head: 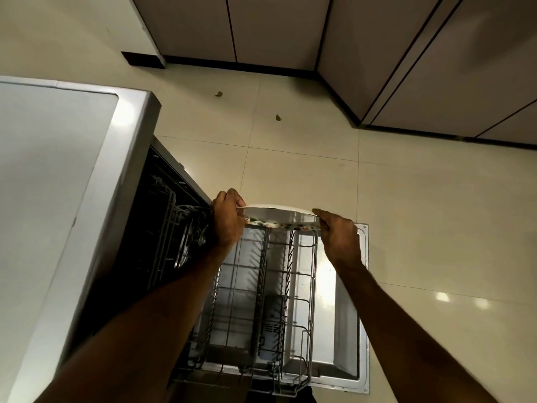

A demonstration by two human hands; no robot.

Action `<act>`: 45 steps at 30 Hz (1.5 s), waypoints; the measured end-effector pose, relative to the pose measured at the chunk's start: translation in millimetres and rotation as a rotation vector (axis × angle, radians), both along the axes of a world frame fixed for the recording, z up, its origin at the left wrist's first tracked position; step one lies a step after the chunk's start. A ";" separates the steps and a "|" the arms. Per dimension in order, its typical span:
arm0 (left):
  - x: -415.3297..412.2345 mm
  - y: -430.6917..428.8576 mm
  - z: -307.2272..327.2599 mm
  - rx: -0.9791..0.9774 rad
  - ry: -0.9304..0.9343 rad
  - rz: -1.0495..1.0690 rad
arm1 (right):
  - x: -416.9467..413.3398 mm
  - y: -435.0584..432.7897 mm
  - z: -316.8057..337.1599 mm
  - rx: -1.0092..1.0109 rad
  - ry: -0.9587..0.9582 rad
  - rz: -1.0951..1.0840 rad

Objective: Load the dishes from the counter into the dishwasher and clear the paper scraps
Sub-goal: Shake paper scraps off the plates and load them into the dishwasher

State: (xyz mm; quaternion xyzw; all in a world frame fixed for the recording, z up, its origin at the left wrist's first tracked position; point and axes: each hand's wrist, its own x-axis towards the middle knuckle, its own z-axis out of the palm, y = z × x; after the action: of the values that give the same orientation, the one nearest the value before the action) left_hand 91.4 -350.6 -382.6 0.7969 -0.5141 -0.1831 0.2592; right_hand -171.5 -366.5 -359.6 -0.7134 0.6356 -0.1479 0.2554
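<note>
A white plate with a coloured pattern along its lower rim stands on edge at the far end of the pulled-out lower rack. My left hand grips the plate's left edge, and my right hand grips its right edge. The wire rack lies over the open dishwasher door. Apart from the plate and a grey cutlery basket, the rack's tines look bare. Inside the dark dishwasher opening, an upper rack holds some metal items that are hard to make out.
The dishwasher's grey top fills the left side. Pale tiled floor surrounds the open door, with two small dark scraps lying on it. Cabinet fronts with a dark plinth run along the back and right.
</note>
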 end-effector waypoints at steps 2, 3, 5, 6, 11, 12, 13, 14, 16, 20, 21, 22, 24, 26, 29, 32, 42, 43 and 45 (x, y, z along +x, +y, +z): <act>0.3 -0.6 -5.8 0.000 0.010 -0.011 | 0.4 -1.5 -3.4 0.025 0.024 -0.006; 0.5 -0.9 -8.7 0.003 0.019 -0.012 | 0.2 -2.2 -5.9 0.036 0.029 -0.010; -0.3 -1.8 -14.9 0.013 0.036 -0.018 | -1.0 -3.8 -10.9 0.054 0.040 -0.017; -0.8 -1.9 -17.6 0.017 0.040 -0.025 | -0.9 -4.8 -11.6 0.065 0.052 -0.023; 4.1 -6.1 -31.5 0.029 0.041 -0.036 | 4.6 -14.2 -23.6 0.141 0.099 -0.045; 4.5 -8.1 -32.4 0.038 0.045 -0.033 | 7.0 -16.1 -26.9 0.158 0.089 -0.048; 5.3 -10.5 -33.5 0.052 0.047 -0.029 | 9.4 -17.8 -30.8 0.170 0.073 -0.053; 6.3 -12.8 -35.3 0.070 0.051 -0.024 | 12.5 -19.2 -33.2 0.185 0.064 -0.058; 8.9 -15.8 -39.2 0.111 0.059 -0.020 | 17.0 -22.0 -35.6 0.204 0.060 -0.074; 14.3 -18.4 -41.8 0.117 0.091 -0.044 | 21.9 -29.7 -38.2 0.223 0.071 -0.060; 14.9 -18.4 -41.6 0.124 0.099 -0.044 | 21.8 -31.7 -40.3 0.237 0.068 -0.057; 14.9 -18.3 -40.2 0.142 0.104 -0.047 | 21.9 -33.1 -40.4 0.261 0.066 -0.054; 13.3 -16.6 -36.2 0.182 0.111 -0.066 | 22.8 -34.7 -37.6 0.286 0.043 -0.053; 9.7 -12.8 -33.0 0.220 0.126 -0.095 | 22.6 -33.3 -34.8 0.309 0.029 -0.044; 4.3 -6.5 -30.0 0.319 0.140 -0.154 | 21.6 -28.1 -31.0 0.344 0.030 0.046; 0.9 -3.8 -27.9 0.412 0.090 -0.194 | 21.5 -26.8 -22.7 0.375 0.039 0.111; -32.8 11.5 25.9 0.423 -0.155 -0.334 | 26.1 -11.2 20.4 0.287 0.043 0.162; -39.0 15.1 34.3 0.432 -0.172 -0.341 | 26.0 -7.9 26.8 0.271 0.065 0.173; -52.0 21.9 56.9 0.445 -0.173 -0.359 | 23.5 0.4 45.7 0.245 0.100 0.202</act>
State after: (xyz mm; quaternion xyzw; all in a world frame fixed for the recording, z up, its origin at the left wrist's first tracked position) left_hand 39.5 -328.8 -325.7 0.7430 -0.6145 -0.2654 -0.0032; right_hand -148.0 -366.1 -313.9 -0.7436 0.5858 -0.0074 0.3221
